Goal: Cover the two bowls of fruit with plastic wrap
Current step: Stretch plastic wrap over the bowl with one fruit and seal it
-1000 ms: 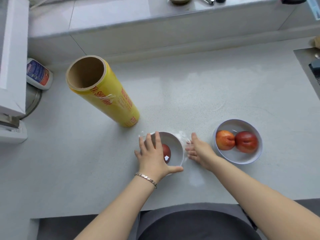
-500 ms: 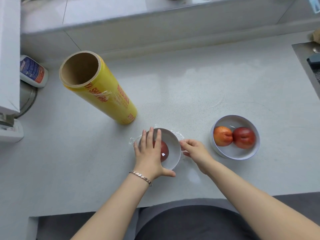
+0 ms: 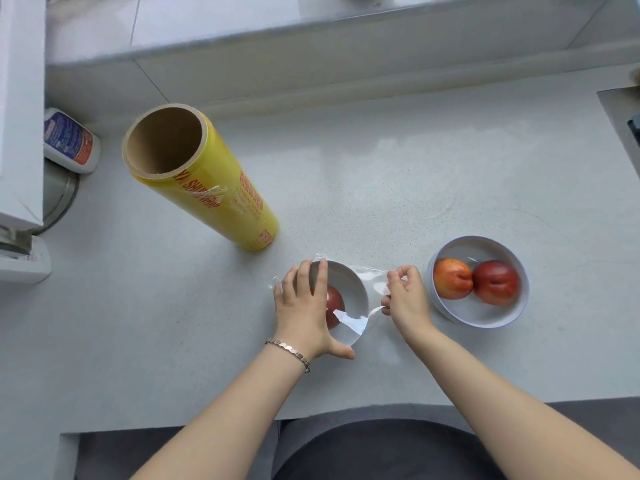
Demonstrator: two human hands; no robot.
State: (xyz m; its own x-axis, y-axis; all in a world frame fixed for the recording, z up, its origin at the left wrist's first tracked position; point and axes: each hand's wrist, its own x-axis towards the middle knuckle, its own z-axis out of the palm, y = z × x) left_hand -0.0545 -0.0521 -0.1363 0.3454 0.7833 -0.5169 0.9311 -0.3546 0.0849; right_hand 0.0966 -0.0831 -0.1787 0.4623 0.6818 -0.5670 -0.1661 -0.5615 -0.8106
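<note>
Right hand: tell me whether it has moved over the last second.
Yes. The right hand has lifted off the counter beside the near bowl and now pinches the plastic wrap at its rim.

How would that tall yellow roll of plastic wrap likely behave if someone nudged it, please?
Standing on end, the tall yellow roll of plastic wrap looks apt to tip. Once down, its round shape would probably roll across the pale speckled countertop. Its hollow cardboard core suggests moderate weight.

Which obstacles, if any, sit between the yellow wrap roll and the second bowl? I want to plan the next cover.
Nothing visible: bare counter lies between the roll and the uncovered bowl.
</note>
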